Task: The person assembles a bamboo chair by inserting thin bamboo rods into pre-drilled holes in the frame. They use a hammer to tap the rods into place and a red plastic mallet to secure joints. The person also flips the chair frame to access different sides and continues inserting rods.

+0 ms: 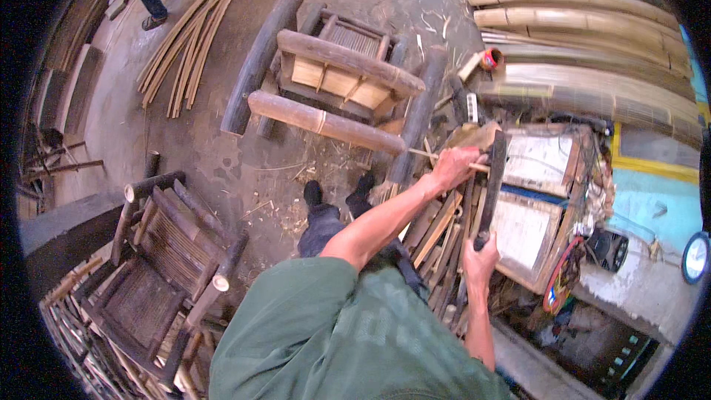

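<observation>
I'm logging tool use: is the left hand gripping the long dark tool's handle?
No, the right hand grips that dark tool by its handle, while the left hand holds a thin stick.

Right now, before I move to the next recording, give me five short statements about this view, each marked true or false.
1. The left hand grips a thin pale stick. True.
2. The right hand grips a long dark tool. True.
3. The person wears a red shirt. False: the shirt is green.
4. A dark slatted chair stands at the picture's lower left. True.
5. The thick pale bamboo lies at the lower left. False: the thick pale bamboo lies at the upper right.
</observation>
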The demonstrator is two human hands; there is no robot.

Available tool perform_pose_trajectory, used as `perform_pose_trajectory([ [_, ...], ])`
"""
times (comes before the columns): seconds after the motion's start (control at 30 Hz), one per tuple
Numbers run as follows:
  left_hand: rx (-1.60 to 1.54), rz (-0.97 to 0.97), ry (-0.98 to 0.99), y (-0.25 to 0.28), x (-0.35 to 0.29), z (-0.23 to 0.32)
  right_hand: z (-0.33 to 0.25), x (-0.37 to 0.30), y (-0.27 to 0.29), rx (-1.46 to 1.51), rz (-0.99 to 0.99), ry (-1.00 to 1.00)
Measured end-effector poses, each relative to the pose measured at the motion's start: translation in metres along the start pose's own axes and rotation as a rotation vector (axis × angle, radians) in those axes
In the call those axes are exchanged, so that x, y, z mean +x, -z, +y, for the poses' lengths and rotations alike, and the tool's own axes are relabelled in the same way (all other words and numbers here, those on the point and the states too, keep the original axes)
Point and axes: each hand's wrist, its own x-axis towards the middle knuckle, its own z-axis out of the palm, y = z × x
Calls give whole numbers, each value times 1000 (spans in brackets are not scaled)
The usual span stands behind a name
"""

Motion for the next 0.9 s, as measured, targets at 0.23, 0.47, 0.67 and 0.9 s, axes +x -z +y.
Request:
perform_pose_trajectory([
  [0.23, 7, 7, 20, 0, 5, -2, -3, 9, 25, 451, 375, 126],
  [0.47, 52, -84, 63, 6, -1, 0, -8, 7, 23, 192, 216, 86],
  [0.67, 54, -16, 24, 3, 0, -2, 1, 8, -7, 97, -106, -53],
  [0.9, 72, -26, 7, 37, 3, 35, 19, 82, -54, 482, -85, 119],
])
